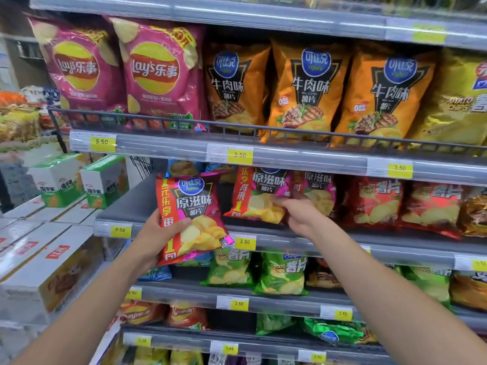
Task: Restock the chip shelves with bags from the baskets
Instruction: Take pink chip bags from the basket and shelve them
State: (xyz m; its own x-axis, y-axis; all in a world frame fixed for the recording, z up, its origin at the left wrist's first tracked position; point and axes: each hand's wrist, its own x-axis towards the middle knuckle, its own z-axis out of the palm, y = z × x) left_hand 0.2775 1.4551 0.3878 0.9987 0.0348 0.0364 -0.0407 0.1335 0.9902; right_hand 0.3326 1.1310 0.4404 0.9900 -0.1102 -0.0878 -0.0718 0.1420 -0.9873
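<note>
My left hand [160,230] grips a magenta and red chip bag [193,212] by its left edge, upright in front of the middle shelf [303,242]. My right hand [299,213] pinches the lower right of a second magenta chip bag [257,192] that stands on that shelf. A third matching bag [317,189] stands just right of it, partly behind my hand. No basket is visible.
Red chip bags [405,204] fill the middle shelf to the right. Orange bags [308,90] and pink bags [155,69] stand on the shelf above, green bags [263,270] below. Stacked cartons [44,270] and green-white boxes [105,180] sit at left. The shelf's left part is bare.
</note>
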